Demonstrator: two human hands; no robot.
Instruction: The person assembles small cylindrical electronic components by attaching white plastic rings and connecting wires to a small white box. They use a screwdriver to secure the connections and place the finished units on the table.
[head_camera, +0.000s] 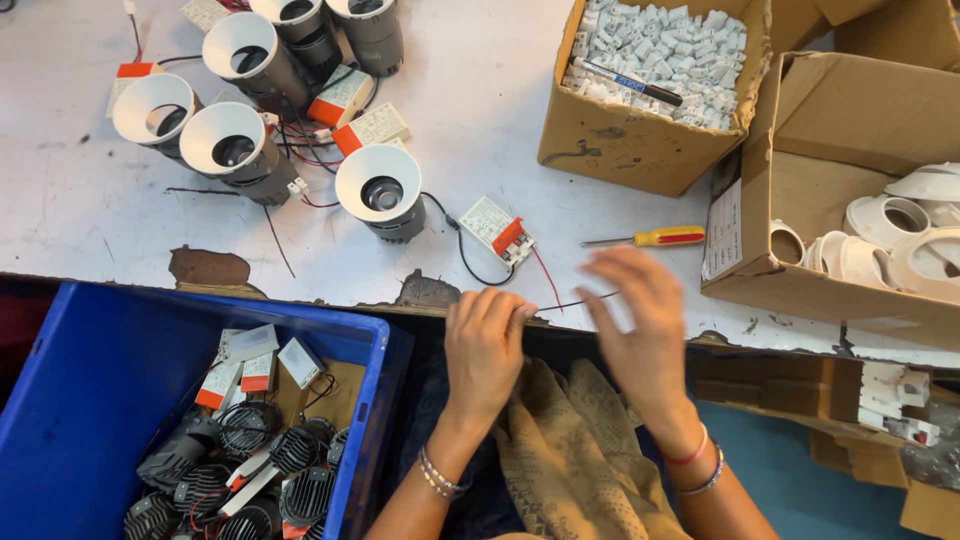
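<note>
My left hand (487, 345) rests at the table's front edge, fingers curled over the red and black wires (560, 298) that run from a small white driver box with an orange clip (497, 228). Blurred by motion, my right hand (640, 325) hovers beside it with fingers spread, just below a yellow-handled screwdriver (650, 238). The nearest white downlight with a dark body (382, 192) stands upright on the white table (90, 210), joined to the driver box by a black cable.
Several more white downlights (232, 147) with driver boxes stand at the back left. A blue crate (90, 400) at lower left holds dark heat sinks and drivers. Cardboard boxes hold white connectors and a marker (655, 50) and white trim rings (880, 235).
</note>
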